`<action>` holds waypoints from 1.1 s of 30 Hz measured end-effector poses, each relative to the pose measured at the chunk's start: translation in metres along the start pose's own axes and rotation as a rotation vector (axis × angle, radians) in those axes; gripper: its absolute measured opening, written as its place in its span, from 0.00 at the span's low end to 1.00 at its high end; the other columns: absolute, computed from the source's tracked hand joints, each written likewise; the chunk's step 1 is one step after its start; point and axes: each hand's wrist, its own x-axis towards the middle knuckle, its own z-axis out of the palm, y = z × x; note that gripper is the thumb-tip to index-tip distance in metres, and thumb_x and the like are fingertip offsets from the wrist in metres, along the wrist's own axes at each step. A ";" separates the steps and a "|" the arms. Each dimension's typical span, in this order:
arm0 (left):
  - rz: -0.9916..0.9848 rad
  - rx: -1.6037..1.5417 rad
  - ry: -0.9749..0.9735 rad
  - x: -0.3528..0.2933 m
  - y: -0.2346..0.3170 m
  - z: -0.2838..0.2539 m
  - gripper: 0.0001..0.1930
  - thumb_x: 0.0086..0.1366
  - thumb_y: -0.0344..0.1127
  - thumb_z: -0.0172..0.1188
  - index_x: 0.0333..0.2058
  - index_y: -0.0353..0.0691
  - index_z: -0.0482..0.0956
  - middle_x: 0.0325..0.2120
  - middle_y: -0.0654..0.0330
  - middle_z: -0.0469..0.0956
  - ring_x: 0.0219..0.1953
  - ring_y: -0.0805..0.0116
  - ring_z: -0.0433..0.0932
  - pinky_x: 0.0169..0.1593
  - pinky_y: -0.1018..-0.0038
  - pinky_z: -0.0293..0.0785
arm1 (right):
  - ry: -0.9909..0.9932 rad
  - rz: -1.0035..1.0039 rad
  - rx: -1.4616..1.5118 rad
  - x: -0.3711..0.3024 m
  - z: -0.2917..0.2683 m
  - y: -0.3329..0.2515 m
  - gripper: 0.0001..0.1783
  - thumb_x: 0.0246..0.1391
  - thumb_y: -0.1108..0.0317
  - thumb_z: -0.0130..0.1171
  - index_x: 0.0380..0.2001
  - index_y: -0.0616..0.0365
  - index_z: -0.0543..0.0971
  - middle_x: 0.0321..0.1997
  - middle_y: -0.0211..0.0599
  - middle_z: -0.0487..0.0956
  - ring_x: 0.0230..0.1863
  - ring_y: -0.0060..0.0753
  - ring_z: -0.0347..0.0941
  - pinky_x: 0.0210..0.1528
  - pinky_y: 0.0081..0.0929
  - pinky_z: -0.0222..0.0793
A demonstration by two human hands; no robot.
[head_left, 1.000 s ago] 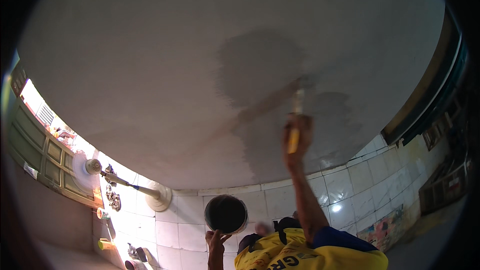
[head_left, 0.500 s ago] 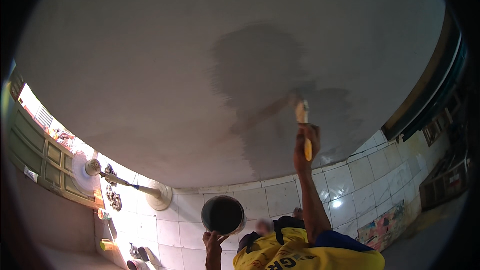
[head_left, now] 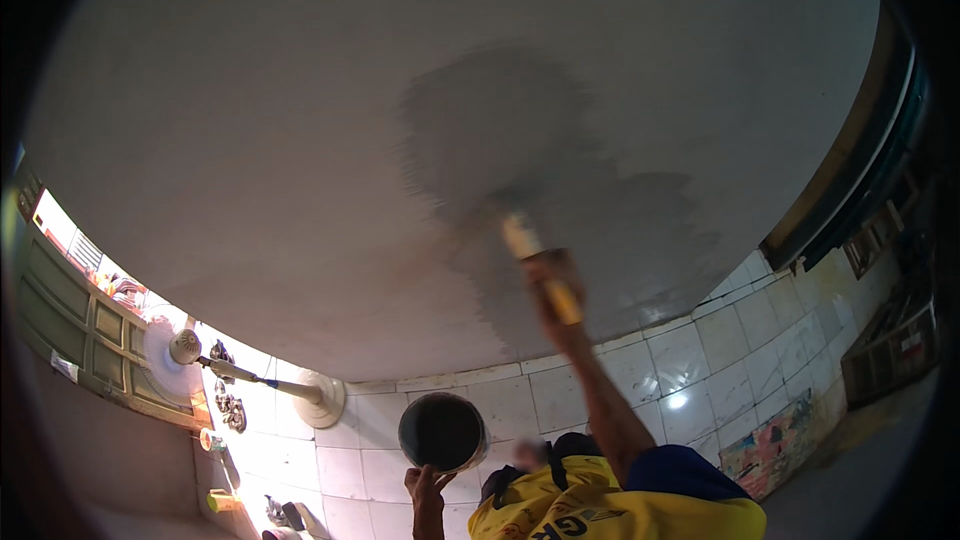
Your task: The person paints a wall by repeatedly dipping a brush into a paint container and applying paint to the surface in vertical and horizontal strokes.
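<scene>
My right hand (head_left: 555,285) is closed round the yellow handle of a paintbrush (head_left: 522,236), slightly smeared by motion. The bristles meet a grey wall (head_left: 300,120), at the left part of a darker, wet-looking patch (head_left: 500,120) with ragged edges. Lower down, my left hand (head_left: 428,485) grips the near rim of a round bucket (head_left: 443,432) with dark contents, held in front of my yellow shirt (head_left: 620,515). What exactly fills the bucket is too dark to tell.
A pedestal fan (head_left: 250,375) stands on the white tiled floor (head_left: 560,400) at the left, near several pairs of footwear and a wooden door (head_left: 75,285). A colourful mat (head_left: 765,445) lies at the right, before dark furniture (head_left: 890,350). A dark-edged frame (head_left: 850,160) borders the wall's right side.
My right hand has swept the paintbrush leftward across the dark patch, from its right part to its left part. The left hand and bucket stay nearly in place.
</scene>
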 end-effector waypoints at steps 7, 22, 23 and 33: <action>-0.010 0.017 0.016 0.000 -0.003 0.006 0.16 0.52 0.28 0.59 0.34 0.31 0.59 0.29 0.50 0.70 0.29 0.54 0.79 0.38 0.51 0.84 | 0.456 0.196 -0.365 0.039 -0.127 0.021 0.08 0.63 0.65 0.49 0.36 0.58 0.73 0.29 0.31 0.66 0.31 0.22 0.64 0.31 0.28 0.63; 0.027 0.015 -0.004 -0.026 -0.008 0.059 0.21 0.49 0.30 0.62 0.34 0.22 0.60 0.33 0.41 0.71 0.32 0.46 0.80 0.39 0.58 0.84 | 0.030 0.325 0.003 0.009 -0.093 0.037 0.07 0.59 0.71 0.53 0.40 0.57 0.76 0.34 0.31 0.70 0.34 0.23 0.67 0.34 0.24 0.65; 0.024 0.016 -0.018 -0.025 -0.012 0.059 0.21 0.50 0.29 0.62 0.33 0.22 0.60 0.33 0.41 0.71 0.32 0.46 0.80 0.39 0.58 0.84 | 0.137 0.328 -0.029 0.005 -0.123 0.060 0.07 0.61 0.69 0.52 0.39 0.58 0.76 0.34 0.31 0.69 0.34 0.22 0.67 0.34 0.25 0.65; 0.005 0.073 0.047 -0.036 -0.020 0.084 0.18 0.52 0.29 0.60 0.34 0.28 0.59 0.30 0.49 0.69 0.33 0.50 0.79 0.39 0.51 0.84 | 0.024 -0.021 -0.153 0.038 -0.052 -0.008 0.14 0.47 0.80 0.56 0.39 0.57 0.77 0.32 0.35 0.71 0.31 0.30 0.71 0.31 0.28 0.67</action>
